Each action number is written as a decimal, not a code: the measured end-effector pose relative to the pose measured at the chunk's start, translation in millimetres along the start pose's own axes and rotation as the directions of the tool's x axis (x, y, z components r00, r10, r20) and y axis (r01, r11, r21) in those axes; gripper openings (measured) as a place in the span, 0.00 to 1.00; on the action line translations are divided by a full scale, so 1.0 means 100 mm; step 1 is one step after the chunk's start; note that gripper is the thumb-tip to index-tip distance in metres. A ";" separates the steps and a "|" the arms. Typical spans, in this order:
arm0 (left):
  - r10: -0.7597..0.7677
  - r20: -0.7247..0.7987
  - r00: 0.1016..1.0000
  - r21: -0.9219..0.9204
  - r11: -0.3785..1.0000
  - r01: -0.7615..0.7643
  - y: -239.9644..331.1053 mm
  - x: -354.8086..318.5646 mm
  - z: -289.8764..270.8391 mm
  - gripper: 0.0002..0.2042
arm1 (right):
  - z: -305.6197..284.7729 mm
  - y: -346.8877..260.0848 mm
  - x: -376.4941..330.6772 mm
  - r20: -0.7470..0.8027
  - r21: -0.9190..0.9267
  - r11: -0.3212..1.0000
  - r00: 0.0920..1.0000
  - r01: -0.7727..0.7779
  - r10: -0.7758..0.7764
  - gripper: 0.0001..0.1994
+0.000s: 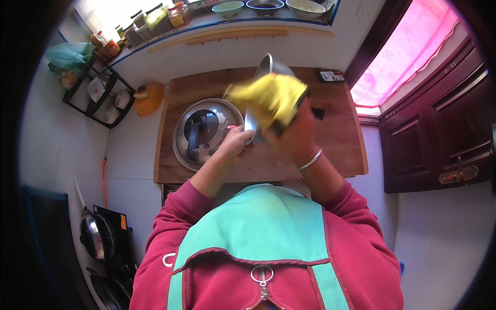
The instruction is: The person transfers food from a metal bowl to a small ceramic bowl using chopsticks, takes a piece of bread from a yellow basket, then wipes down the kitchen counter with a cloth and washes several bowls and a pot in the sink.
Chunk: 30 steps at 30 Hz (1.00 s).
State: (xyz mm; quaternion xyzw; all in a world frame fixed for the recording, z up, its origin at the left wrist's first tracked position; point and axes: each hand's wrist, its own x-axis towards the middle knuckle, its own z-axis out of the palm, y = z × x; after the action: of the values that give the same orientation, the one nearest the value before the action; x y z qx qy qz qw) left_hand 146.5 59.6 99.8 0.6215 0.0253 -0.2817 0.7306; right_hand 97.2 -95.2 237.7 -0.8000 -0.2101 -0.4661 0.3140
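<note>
My left hand (236,141) is closed on the lower edge of a shiny metal vessel (279,67), perhaps a pot or basin, tilted up over the table. My right hand (293,135) grips a yellow cloth (276,98), blurred by motion, against that metal. The cloth hides most of the vessel, so its full shape cannot be made out. Left of my left hand, a large round steel lid (182,152) with a dark centre and a black upright handle lies on the wooden table (333,139).
A small dark packet (330,76) lies at the table's far right corner. Bowls (227,8) and jars (178,15) line the windowsill. A black rack (98,106) is on the left wall. Pans (93,235) hang lower left; a dark red door (439,124) stands right.
</note>
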 end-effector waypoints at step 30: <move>0.681 0.316 0.660 0.885 0.040 -0.465 0.45 -0.68 0.09 0.08 | 0.03 0.16 -0.04 0.802 -0.030 0.967 0.583 0.251 -0.127 0.26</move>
State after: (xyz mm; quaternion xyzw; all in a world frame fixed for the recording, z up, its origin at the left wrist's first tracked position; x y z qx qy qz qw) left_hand 106.4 80.8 168.9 0.8941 -0.3202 0.1368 0.2815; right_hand 107.4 -105.1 227.9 -0.9161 -0.3782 -0.1066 0.0794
